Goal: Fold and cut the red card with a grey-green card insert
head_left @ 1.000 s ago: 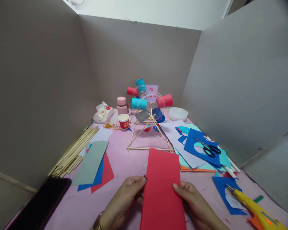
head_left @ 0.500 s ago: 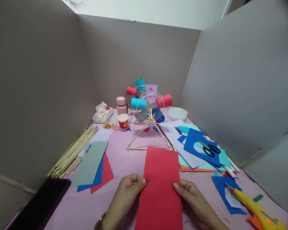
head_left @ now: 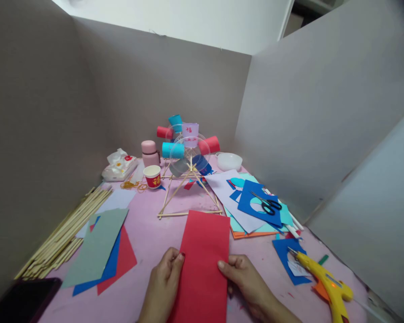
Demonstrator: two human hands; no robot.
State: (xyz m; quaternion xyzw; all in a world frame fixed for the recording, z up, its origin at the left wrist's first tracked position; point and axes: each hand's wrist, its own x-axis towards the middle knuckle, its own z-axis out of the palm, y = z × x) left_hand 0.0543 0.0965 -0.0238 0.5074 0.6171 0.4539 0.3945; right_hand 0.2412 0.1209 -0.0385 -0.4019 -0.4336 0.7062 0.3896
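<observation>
A long red sheet of paper [head_left: 204, 260] lies on the pink table [head_left: 151, 233] in front of me. My left hand [head_left: 163, 282] grips its left edge, thumb on top and fingers curled under. My right hand [head_left: 244, 282] grips the right edge in the same way. Just beyond the sheet stands a model wheel [head_left: 186, 150] of wooden sticks with red, blue and clear cups.
Grey, blue and red sheets [head_left: 97, 251] and a bundle of sticks [head_left: 63, 235] lie left. Scissors [head_left: 267, 205] rest on a paper pile right; a yellow glue gun [head_left: 326, 282] lies near right. A paper cup [head_left: 152, 176], pink flask [head_left: 149, 152], white bowl [head_left: 229, 161] and dark phone [head_left: 22, 300] are around. Grey partitions enclose the table.
The view has swung to the right, so everything sits further left in the picture. Both hands stay on the red sheet, which has tilted slightly.
</observation>
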